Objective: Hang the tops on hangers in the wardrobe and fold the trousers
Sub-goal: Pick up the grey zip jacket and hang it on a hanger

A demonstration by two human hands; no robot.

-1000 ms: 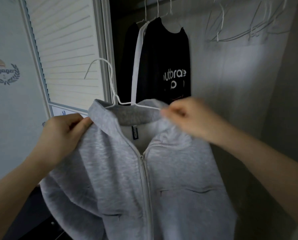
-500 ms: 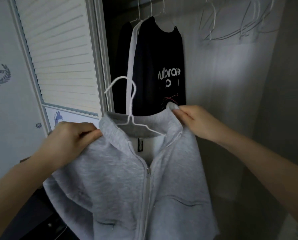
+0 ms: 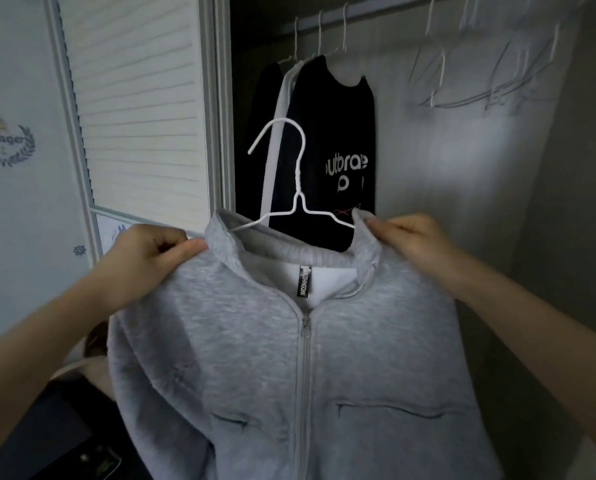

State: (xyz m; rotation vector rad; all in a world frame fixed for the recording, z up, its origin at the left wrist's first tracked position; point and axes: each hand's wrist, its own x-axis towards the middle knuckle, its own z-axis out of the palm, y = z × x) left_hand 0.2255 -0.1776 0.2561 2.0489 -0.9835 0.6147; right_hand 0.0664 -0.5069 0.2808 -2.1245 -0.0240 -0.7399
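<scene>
A light grey zip-up jacket (image 3: 289, 358) hangs in front of me, zipped, on a white wire hanger (image 3: 298, 181) whose hook stands upright above the collar. My left hand (image 3: 147, 258) pinches the collar's left side. My right hand (image 3: 411, 240) pinches the collar's right side, beside the hanger's arm. Both shoulders of the jacket are spread wide. Behind it, in the open wardrobe, a black top with white lettering (image 3: 338, 150) hangs from the rail on a white hanger, with a dark and a white garment beside it.
Several bare white wire hangers (image 3: 469, 74) hang on the rail at the upper right. The white slatted wardrobe door (image 3: 134, 109) stands open on the left. A dark surface with small objects (image 3: 64, 441) lies at the lower left.
The hanger's hook has swung from leaning left to upright and centred. Both hands have moved outward along the collar, spreading the jacket, which now sits squarely facing me.
</scene>
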